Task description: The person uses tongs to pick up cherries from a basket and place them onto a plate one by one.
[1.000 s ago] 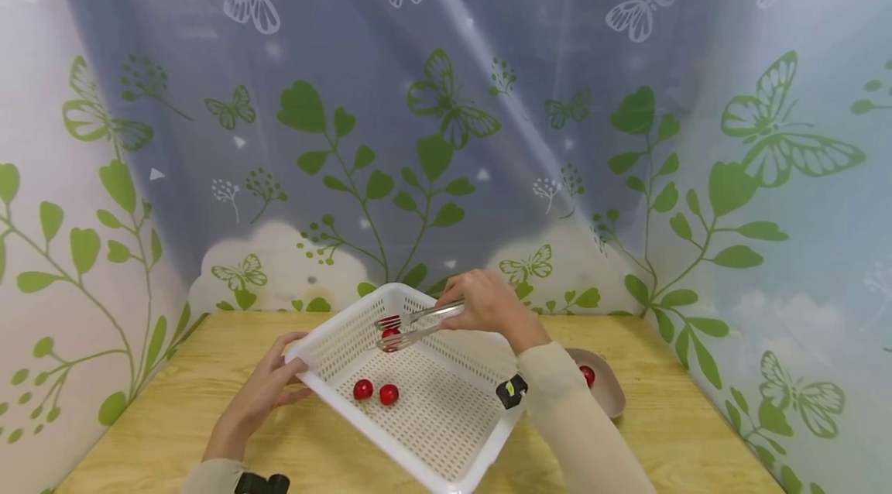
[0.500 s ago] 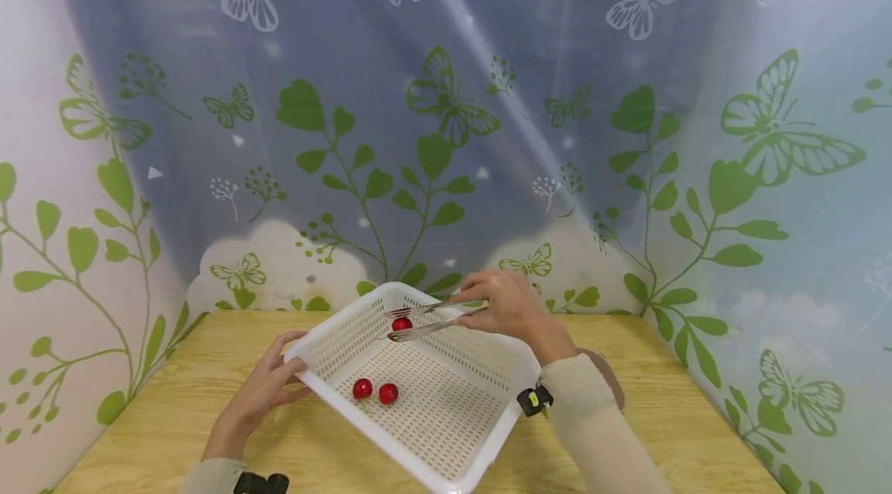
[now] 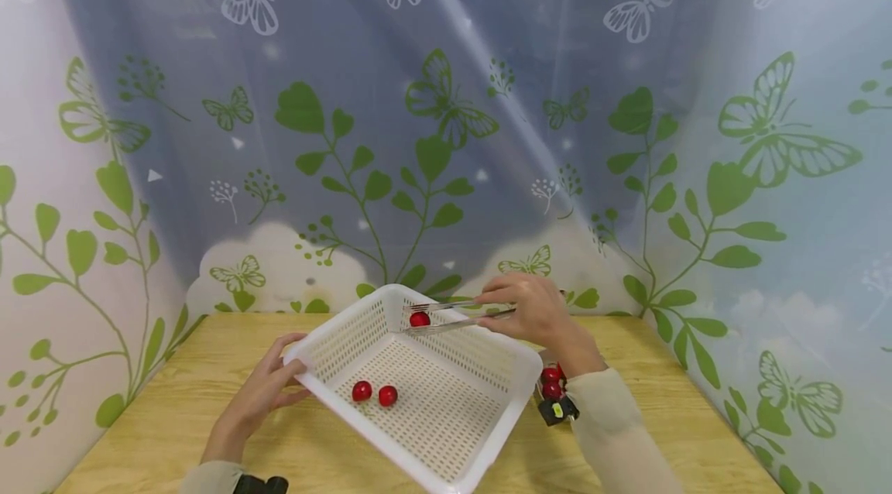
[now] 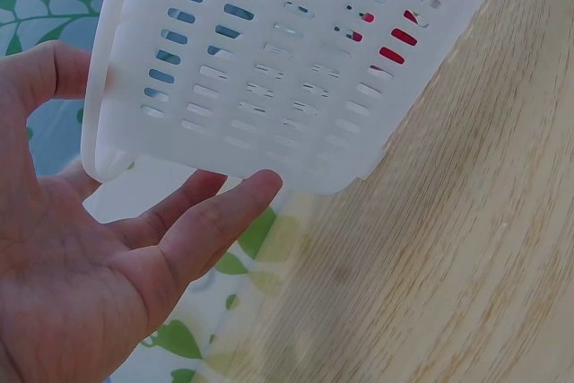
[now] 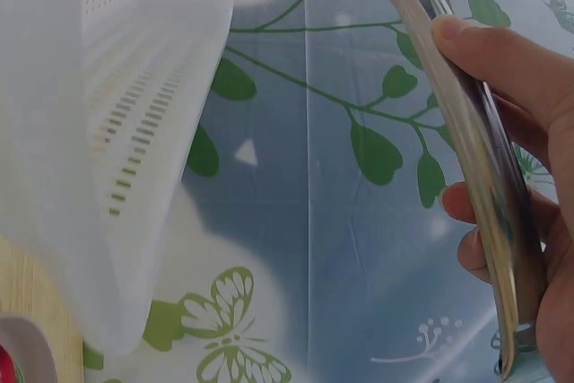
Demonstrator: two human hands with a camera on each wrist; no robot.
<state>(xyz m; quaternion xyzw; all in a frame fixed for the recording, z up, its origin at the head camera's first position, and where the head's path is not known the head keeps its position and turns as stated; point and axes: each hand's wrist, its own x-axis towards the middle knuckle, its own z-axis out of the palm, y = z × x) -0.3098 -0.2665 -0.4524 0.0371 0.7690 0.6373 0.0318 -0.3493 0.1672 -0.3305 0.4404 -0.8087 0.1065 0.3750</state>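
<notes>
My left hand (image 3: pixel 261 385) holds the left corner of a white perforated plastic basket (image 3: pixel 432 432). In the left wrist view, one finger reaches over the basket's rim and others lie beneath its side. Two round red fruits (image 3: pixel 361 391) lie on the basket's bottom. My right hand (image 3: pixel 533 312) grips metal tongs (image 3: pixel 460 322), seen side-on in the right wrist view. Between the tongs' tips, over the back part of the basket, is another small red fruit (image 3: pixel 420 320). Its exact kind is unclear.
Right of the basket, a shallow bowl (image 5: pixel 31 338) with red fruits (image 3: pixel 550 382) stands partly hidden behind my right wrist. Everything is on a wood-grain table (image 3: pixel 174 401), with a butterfly-and-leaf patterned curtain (image 3: pixel 334 246) behind it.
My right hand has moved right with the tongs and the fruit between their tips. More red fruits in the bowl now show beside my wrist. Left hand and basket stay still.
</notes>
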